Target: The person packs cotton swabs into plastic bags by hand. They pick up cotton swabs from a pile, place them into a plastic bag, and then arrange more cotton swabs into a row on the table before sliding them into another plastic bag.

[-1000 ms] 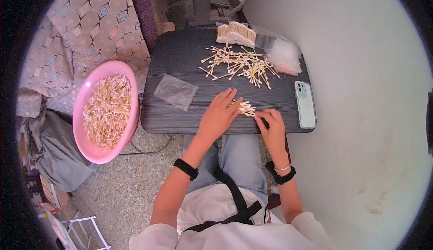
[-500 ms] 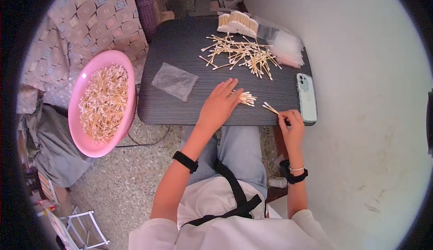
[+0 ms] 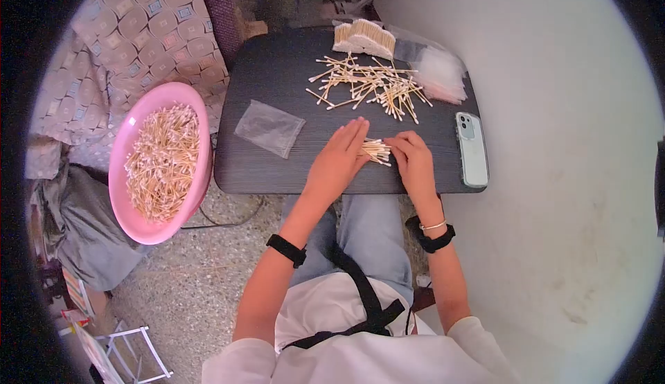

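My left hand (image 3: 339, 154) curls round a small bunch of cotton swabs (image 3: 376, 151) near the front of the dark table, thumb on the near side and fingers on the far side. White swab tips stick out to the right of it. My right hand (image 3: 414, 160) is at those tips, its thumb and forefinger pinched at the bunch's right end. The swabs in that pinch are mostly hidden by the fingers. Beyond both hands lies a loose spread of cotton swabs (image 3: 370, 83).
Stacked swab bundles (image 3: 367, 38) stand at the table's back edge, beside clear plastic bags (image 3: 442, 72). A phone (image 3: 472, 150) lies at the right edge, near the wall. One flat clear bag (image 3: 270, 128) lies on the left. A pink tub (image 3: 119, 197) of swabs stands left of the table (image 3: 235, 169).
My right hand has moved left and away from my body, from beside the phone to the bunch, bringing the swabs it pinched. My left hand stays at the bunch, its fingers closer together.
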`<control>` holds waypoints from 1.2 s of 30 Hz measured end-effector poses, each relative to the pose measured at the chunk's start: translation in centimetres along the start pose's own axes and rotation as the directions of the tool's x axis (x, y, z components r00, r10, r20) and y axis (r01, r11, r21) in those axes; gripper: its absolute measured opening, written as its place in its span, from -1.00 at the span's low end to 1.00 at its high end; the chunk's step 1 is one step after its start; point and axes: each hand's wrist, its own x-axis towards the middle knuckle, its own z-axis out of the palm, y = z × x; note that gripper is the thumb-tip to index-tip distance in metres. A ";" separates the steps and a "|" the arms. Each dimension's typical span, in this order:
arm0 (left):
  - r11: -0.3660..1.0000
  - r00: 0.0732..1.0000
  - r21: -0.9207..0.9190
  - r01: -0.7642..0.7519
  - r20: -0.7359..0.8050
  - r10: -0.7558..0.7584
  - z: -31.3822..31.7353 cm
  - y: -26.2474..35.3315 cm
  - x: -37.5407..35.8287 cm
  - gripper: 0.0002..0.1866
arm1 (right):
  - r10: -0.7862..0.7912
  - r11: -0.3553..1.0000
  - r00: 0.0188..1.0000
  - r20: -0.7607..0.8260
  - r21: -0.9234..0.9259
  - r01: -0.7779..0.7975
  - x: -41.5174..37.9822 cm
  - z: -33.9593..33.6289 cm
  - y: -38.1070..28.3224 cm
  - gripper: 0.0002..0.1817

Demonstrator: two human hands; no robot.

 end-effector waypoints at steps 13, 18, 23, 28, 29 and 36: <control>1.000 0.999 -0.030 0.002 0.053 0.000 -0.9 0.0 0.1 -0.66 | -0.054 0.917 0.992 0.118 0.398 0.003 0.8 0.8 -1.4 -0.73; 0.997 0.999 -0.072 -0.043 -0.005 0.042 -0.5 0.0 0.2 -0.68 | 0.023 0.945 0.996 0.092 0.322 -0.051 0.4 1.4 -1.3 -0.76; 0.990 0.999 -0.134 -0.034 -0.022 0.031 -0.6 -0.3 0.2 -0.69 | -0.068 0.980 0.997 0.047 0.191 0.058 0.0 1.5 -0.9 -0.83; 0.992 0.999 -0.114 -0.049 0.001 0.049 -0.5 -0.4 -0.1 -0.70 | -0.001 0.990 1.000 -0.001 0.139 0.002 0.3 1.8 -0.1 -0.86; 0.993 0.999 -0.109 -0.047 0.004 0.048 -0.6 -0.3 -0.1 -0.70 | 0.026 0.993 0.999 -0.027 0.116 -0.023 0.5 1.9 0.1 -0.86; 0.997 1.000 -0.067 -0.027 -0.013 0.026 -0.6 -0.2 0.0 -0.74 | -0.097 0.963 0.992 -0.083 -0.259 0.073 3.5 3.0 2.3 -0.68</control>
